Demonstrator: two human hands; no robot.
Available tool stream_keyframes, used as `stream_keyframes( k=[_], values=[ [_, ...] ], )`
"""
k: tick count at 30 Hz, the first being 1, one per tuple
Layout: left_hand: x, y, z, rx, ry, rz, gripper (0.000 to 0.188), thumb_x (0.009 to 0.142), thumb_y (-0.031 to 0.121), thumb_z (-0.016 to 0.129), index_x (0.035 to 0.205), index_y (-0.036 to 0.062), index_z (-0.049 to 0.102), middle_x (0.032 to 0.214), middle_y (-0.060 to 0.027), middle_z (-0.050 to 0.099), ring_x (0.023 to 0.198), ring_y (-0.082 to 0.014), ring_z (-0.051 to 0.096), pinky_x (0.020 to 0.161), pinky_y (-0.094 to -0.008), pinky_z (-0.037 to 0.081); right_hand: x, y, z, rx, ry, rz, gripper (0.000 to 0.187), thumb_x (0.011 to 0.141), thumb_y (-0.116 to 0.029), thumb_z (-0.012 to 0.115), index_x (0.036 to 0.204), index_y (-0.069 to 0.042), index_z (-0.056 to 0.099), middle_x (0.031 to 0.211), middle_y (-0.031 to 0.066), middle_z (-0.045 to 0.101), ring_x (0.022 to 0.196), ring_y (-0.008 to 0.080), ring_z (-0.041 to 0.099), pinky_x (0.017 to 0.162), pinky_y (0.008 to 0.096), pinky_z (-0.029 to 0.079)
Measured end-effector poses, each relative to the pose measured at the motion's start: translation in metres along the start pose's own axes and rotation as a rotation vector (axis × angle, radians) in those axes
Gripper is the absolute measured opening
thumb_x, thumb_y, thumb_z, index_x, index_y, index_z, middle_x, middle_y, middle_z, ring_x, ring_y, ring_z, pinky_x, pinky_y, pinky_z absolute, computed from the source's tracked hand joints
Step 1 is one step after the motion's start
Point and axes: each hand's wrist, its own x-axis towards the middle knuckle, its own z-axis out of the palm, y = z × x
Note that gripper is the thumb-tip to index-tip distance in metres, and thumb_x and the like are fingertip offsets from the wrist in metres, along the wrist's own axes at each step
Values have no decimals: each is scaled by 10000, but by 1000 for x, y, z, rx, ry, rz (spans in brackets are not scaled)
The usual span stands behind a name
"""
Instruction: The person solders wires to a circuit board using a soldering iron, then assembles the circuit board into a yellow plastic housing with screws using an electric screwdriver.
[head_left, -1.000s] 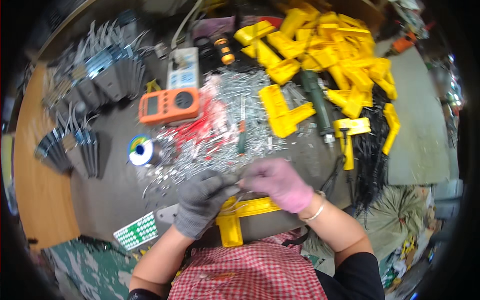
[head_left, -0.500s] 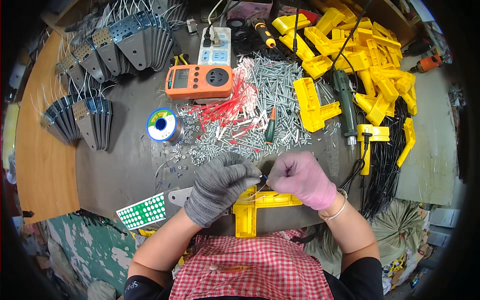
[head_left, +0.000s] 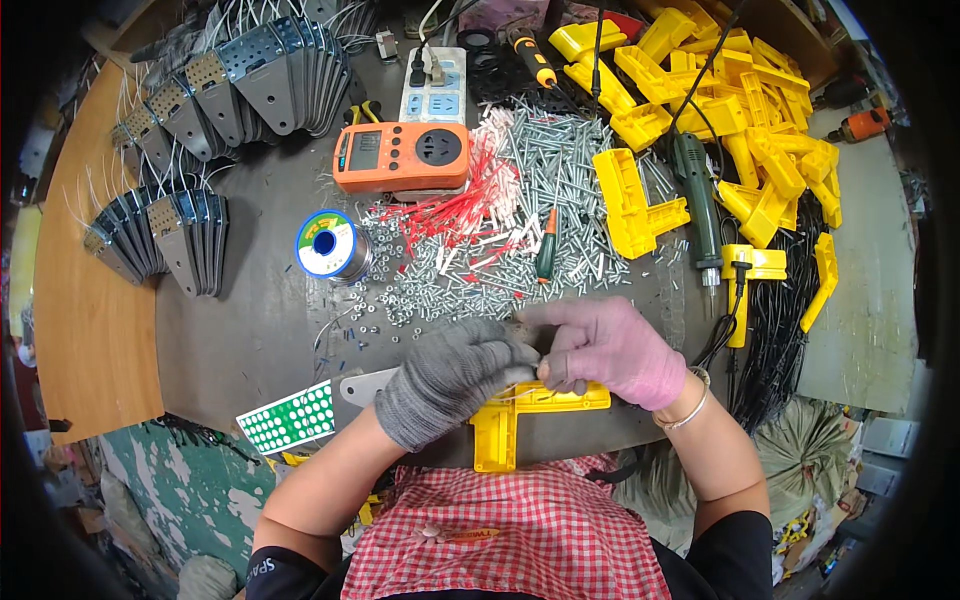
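Note:
My left hand (head_left: 455, 380), in a grey knit glove, has its fingers pressed together over a yellow T-shaped plastic housing (head_left: 494, 440). My right hand (head_left: 620, 352), gloved in pink, meets it fingertip to fingertip. Its index finger reaches out to the left while the thumb and other fingers are pinched. What lies between the fingertips is too small and hidden to name. Thin white wire (head_left: 545, 390) runs across the housing just below them. From under my left hand a flat grey metal plate (head_left: 364, 387) with a hole sticks out to the left.
Beyond my hands spread loose screws (head_left: 560, 160), nuts (head_left: 395, 290), red-and-white sleeves (head_left: 455, 220) and a green-handled screwdriver (head_left: 546, 250). A solder spool (head_left: 330, 246) and an orange meter (head_left: 400, 158) stand left. Right are a green power driver (head_left: 697, 195), yellow housings (head_left: 770, 170) and black cords (head_left: 775, 340).
My right hand has turned from a closed fist to an outstretched index finger with the other fingers pinched. My left fingers have come over nearer to it. The dark piece between them is now hidden.

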Motion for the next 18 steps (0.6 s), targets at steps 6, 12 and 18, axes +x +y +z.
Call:
stream_keyframes(
  k=[6,12,18],
  values=[
    [2,5,-1,123,23,-24,242,814,134,816,1047,82,775,965,-100,734,922,-266,712,785,-359,578,5,16,-20,-28,-71,10,275,897,-100,734,1110,70,694,779,65,706,682,99,633,637,235,510],
    [5,-4,2,67,50,61,266,801,170,834,1055,104,787,914,-84,738,805,-246,715,730,-338,571,-7,14,-15,48,-23,-24,174,913,-130,721,940,42,724,787,49,694,720,85,634,663,248,510],
    [10,24,-3,-43,-76,-291,466,897,187,771,1339,91,658,1089,-101,751,915,-253,740,802,-348,586,-4,28,-14,-786,122,-553,149,876,-138,713,941,-4,703,870,134,711,802,272,712,722,374,557]
  ],
)
